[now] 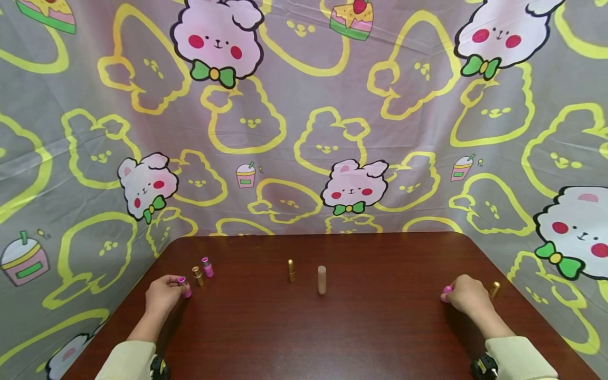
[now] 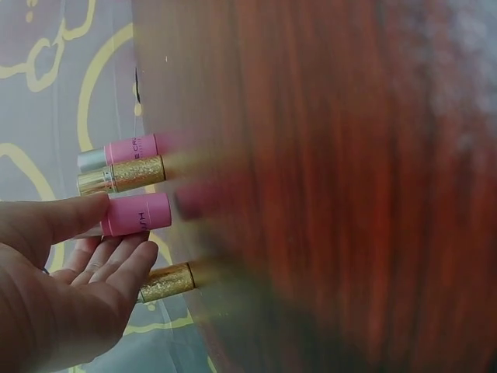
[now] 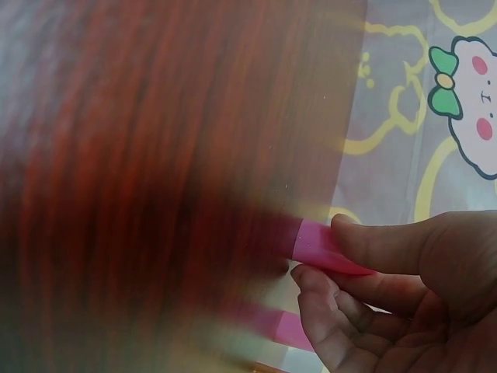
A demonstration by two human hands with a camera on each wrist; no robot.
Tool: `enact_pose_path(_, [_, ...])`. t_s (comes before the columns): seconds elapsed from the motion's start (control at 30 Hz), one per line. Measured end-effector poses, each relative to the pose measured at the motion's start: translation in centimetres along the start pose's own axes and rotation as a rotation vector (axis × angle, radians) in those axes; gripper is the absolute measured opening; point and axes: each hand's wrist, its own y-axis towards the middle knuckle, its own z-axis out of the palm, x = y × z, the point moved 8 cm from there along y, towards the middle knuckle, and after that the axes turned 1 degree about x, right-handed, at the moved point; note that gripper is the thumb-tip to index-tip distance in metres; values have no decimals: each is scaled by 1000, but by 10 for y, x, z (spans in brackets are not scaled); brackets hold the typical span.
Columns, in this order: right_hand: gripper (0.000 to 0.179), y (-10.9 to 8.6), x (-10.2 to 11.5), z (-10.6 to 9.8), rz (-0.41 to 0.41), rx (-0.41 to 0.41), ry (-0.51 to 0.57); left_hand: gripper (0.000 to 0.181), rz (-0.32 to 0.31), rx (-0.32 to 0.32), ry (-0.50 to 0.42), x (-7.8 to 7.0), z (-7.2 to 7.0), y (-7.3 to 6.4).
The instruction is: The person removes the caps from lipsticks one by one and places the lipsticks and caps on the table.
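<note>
At the left of the table, my left hand (image 1: pixel 163 295) pinches a pink lipstick tube (image 2: pixel 138 214) between thumb and fingers. Just beyond it stand a gold lipstick tube (image 1: pixel 198 276) and a pink tube with a silver part (image 1: pixel 207 267). Another gold tube (image 2: pixel 169 281) shows below the fingers in the left wrist view; from the head camera the hand hides it. On the right side, my right hand (image 1: pixel 470 296) pinches a pink cap-like piece (image 3: pixel 322 247) by thumb and fingertips. A second pink piece (image 3: pixel 293 331) is close under those fingers, partly hidden.
A gold tube (image 1: pixel 495 288) stands beside the right hand, near the table's right edge. Toward the middle are a slim gold lipstick (image 1: pixel 291 271) and a beige cylinder (image 1: pixel 322 280). The brown table (image 1: pixel 304 338) meets a patterned cloth (image 1: pixel 285 132) behind and at the sides.
</note>
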Motion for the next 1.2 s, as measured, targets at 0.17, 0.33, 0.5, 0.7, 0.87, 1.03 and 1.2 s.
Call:
enact_pose_path(0.17, [29,0,0,0,-5,-2,-5,30,-12,16,-16,2,0,0])
enact_pose_path(0.33, [33,1,0,0,-14,-10,-7,33,-29,19,-37,6,0,2])
enact_pose_path(0.5, [36,1,-1,0,-15,-12,-7,34,-38,25,-60,7,0,2])
enact_pose_path(0.7, [36,2,-1,-1,-7,-14,-1,35,-36,32,-52,6,-1,3])
enact_pose_path(0.87, [33,1,2,-3,-6,-9,-1,35,-37,29,-42,7,0,4])
enact_pose_path(1.03, [24,-3,5,-9,9,7,16,36,-33,44,-28,8,2,4])
enact_pose_path(1.2, [26,-5,15,-17,-6,-5,11,36,-28,44,-16,9,1,2])
